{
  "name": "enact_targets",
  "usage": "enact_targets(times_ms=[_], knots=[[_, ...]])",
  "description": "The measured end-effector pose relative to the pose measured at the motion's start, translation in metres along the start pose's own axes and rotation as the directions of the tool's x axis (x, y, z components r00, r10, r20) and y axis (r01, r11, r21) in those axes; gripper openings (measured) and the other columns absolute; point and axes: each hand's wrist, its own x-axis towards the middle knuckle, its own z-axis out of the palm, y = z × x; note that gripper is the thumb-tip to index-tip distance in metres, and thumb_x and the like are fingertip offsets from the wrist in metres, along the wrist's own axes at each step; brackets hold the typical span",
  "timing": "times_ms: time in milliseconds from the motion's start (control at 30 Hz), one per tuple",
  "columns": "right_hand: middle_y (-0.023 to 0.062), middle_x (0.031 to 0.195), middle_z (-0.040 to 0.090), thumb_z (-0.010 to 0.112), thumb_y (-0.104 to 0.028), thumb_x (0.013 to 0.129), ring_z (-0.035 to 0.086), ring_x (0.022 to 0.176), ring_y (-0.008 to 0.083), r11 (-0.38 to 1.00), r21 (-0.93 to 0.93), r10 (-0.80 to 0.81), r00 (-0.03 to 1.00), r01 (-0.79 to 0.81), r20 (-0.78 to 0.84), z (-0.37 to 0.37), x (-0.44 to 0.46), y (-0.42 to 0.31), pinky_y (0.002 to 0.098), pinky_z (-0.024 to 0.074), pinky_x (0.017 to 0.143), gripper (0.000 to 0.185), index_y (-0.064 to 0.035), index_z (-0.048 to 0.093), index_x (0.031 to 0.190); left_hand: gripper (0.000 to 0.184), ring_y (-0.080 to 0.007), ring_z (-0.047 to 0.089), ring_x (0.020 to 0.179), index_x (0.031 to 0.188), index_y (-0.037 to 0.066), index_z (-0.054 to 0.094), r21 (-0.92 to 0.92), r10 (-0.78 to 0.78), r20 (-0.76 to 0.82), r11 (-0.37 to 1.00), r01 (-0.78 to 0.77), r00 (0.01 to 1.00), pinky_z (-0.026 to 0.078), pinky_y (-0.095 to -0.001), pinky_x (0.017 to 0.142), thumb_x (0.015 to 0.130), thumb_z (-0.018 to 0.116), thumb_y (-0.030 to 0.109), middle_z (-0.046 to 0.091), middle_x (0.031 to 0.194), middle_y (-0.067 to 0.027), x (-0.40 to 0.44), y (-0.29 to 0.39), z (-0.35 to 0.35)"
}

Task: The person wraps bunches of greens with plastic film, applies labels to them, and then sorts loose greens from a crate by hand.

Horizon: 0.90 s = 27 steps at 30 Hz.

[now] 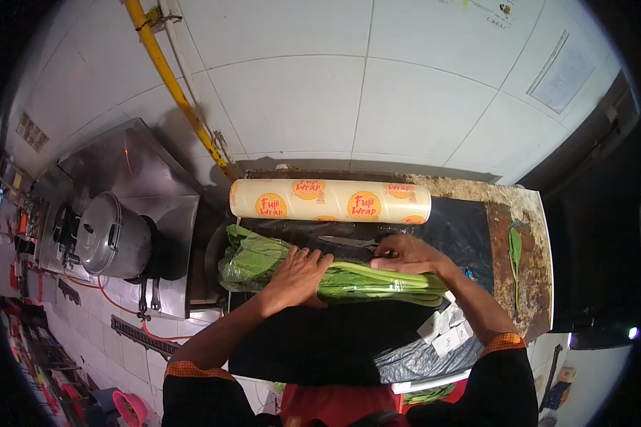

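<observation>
A long bundle of leafy greens (377, 283) in clear plastic film lies across the worktop, leaves to the left and stems to the right. My left hand (298, 276) grips it near the middle, fingers over the far side and thumb on the near side. Just beyond the bundle lies a pair of scissors (343, 242), blades pointing left. My right hand (408, 252) has its fingers curled at the scissors' handles, which it partly hides. Behind both hands rests a big roll of plastic wrap (327, 201) printed "Fuji Wrap".
Black plastic sheeting (459, 220) covers much of the worktop. Small white labels (445, 327) lie near my right forearm. A single leafy stem (515, 267) is on the worn right edge. At left, a lidded metal pot (114, 235) stands on a stove. A tiled wall (292, 99) closes the back.
</observation>
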Motion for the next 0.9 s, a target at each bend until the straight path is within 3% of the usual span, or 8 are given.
enact_targets(times_ms=[100, 233, 300, 433, 600, 767, 867, 900], knots=[[0.0141, 0.109, 0.060, 0.066, -0.050, 0.077, 0.059, 0.101, 0.0345, 0.901, -0.393, -0.366, 0.804, 0.181, -0.469, 0.011, 0.027, 0.024, 0.0444, 0.0495, 0.083, 0.054, -0.0104, 0.063, 0.114, 0.099, -0.0441, 0.042, 0.123, 0.130, 0.000, 0.036, 0.005, -0.037, 0.013, 0.999, 0.037, 0.999, 0.028, -0.0558, 0.106, 0.056, 0.084, 0.046, 0.048, 0.125, -0.0251, 0.002, 0.000, 0.001], [0.0109, 0.105, 0.063, 0.070, -0.045, 0.075, 0.063, 0.092, 0.0312, 0.842, -0.513, -0.388, 0.849, 0.168, -0.359, 0.002, 0.035, 0.024, 0.0426, 0.0509, 0.078, 0.051, -0.0142, 0.063, 0.115, 0.099, -0.0446, 0.042, 0.123, 0.130, 0.000, 0.036, -0.023, -0.021, 0.039, 0.999, 0.022, 0.999, 0.028, -0.0556, 0.107, 0.057, 0.083, 0.046, 0.047, 0.125, -0.0254, 0.002, -0.001, 0.003], [0.0071, 0.092, 0.066, 0.072, -0.040, 0.073, 0.065, 0.081, 0.0291, 0.889, -0.455, -0.217, 0.923, 0.053, -0.317, -0.004, 0.037, 0.020, 0.0409, 0.0523, 0.071, 0.043, -0.0149, 0.066, 0.107, 0.100, -0.0445, 0.042, 0.124, 0.131, -0.001, 0.035, 0.003, -0.026, -0.002, 1.000, 0.026, 1.000, 0.027, -0.0557, 0.107, 0.057, 0.083, 0.045, 0.047, 0.127, -0.0258, 0.001, 0.000, 0.004], [0.0067, 0.089, 0.067, 0.069, -0.034, 0.074, 0.066, 0.077, 0.0277, 0.758, -0.652, -0.307, 0.901, 0.038, -0.305, 0.005, 0.045, 0.043, 0.0395, 0.0532, 0.067, 0.038, -0.0143, 0.065, 0.106, 0.101, -0.0446, 0.042, 0.124, 0.132, -0.001, 0.034, 0.008, -0.037, 0.030, 0.999, 0.036, 0.999, 0.026, -0.0555, 0.108, 0.057, 0.083, 0.045, 0.046, 0.128, -0.0260, 0.001, 0.001, 0.004], [0.0072, 0.079, 0.065, 0.061, -0.020, 0.078, 0.065, 0.067, 0.0235, 0.658, -0.734, -0.198, 0.902, -0.168, -0.385, -0.003, 0.026, 0.063, 0.0379, 0.0510, 0.057, 0.010, -0.0118, 0.066, 0.081, 0.100, -0.0436, 0.042, 0.124, 0.132, 0.000, 0.035, 0.035, -0.043, 0.027, 0.998, 0.042, 0.999, 0.026, -0.0547, 0.108, 0.057, 0.082, 0.048, 0.046, 0.128, -0.0248, 0.002, -0.001, 0.010], [0.0089, 0.067, 0.067, 0.056, -0.016, 0.081, 0.068, 0.065, 0.0216, 0.536, -0.788, -0.064, 0.916, -0.303, -0.396, -0.022, -0.007, 0.117, 0.0353, 0.0507, 0.055, 0.019, -0.0127, 0.067, 0.066, 0.098, -0.0430, 0.042, 0.124, 0.131, 0.001, 0.036, 0.030, -0.047, 0.011, 0.998, 0.046, 0.999, 0.026, -0.0550, 0.107, 0.057, 0.082, 0.047, 0.047, 0.127, -0.0238, 0.002, 0.000, 0.009], [0.0112, 0.072, 0.068, 0.057, -0.025, 0.084, 0.067, 0.063, 0.0248, 0.520, -0.794, -0.049, 0.916, -0.316, -0.397, -0.032, -0.028, 0.099, 0.0362, 0.0522, 0.057, 0.020, -0.0110, 0.071, 0.081, 0.098, -0.0433, 0.042, 0.124, 0.130, 0.001, 0.037, 0.011, -0.050, 0.034, 0.999, 0.050, 0.998, 0.026, -0.0554, 0.107, 0.057, 0.082, 0.047, 0.047, 0.126, -0.0238, 0.004, 0.001, 0.003], [0.0147, 0.081, 0.068, 0.061, -0.032, 0.083, 0.067, 0.070, 0.0269, 0.751, -0.635, -0.115, 0.910, -0.183, -0.398, -0.032, -0.037, 0.067, 0.0368, 0.0524, 0.063, 0.028, -0.0082, 0.068, 0.095, 0.098, -0.0438, 0.042, 0.123, 0.130, 0.001, 0.037, 0.003, -0.050, 0.053, 0.999, 0.049, 0.997, 0.027, -0.0557, 0.106, 0.056, 0.082, 0.047, 0.047, 0.126, -0.0241, 0.004, 0.001, 0.001]])
